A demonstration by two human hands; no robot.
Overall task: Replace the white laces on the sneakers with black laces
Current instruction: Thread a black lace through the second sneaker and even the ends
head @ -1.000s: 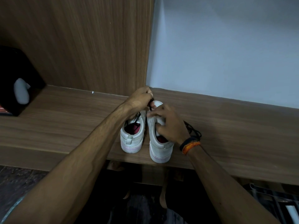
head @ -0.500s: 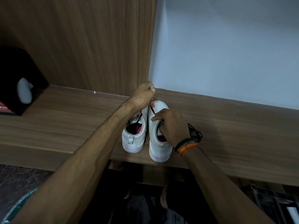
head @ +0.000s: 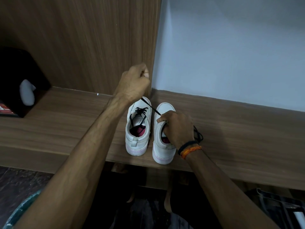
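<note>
Two sneakers stand side by side on the shelf [head: 66, 123], heels toward the person. The left sneaker [head: 137, 129] already carries black lacing across its tongue. The left hand [head: 133, 83], raised above the toes, closes its grip on a black lace [head: 152, 109] and draws it taut, probably to pull slack through an eyelet. The right hand [head: 177, 128] curls over the right sneaker [head: 162, 146], its grip steadying the collar. Loose lace [head: 198, 134] lies beside it. A dark box [head: 16, 76] holds a pale object.

left hand [head: 134, 83]: raised, fist closed | right hand [head: 178, 128]: lower, fingers curled
</note>
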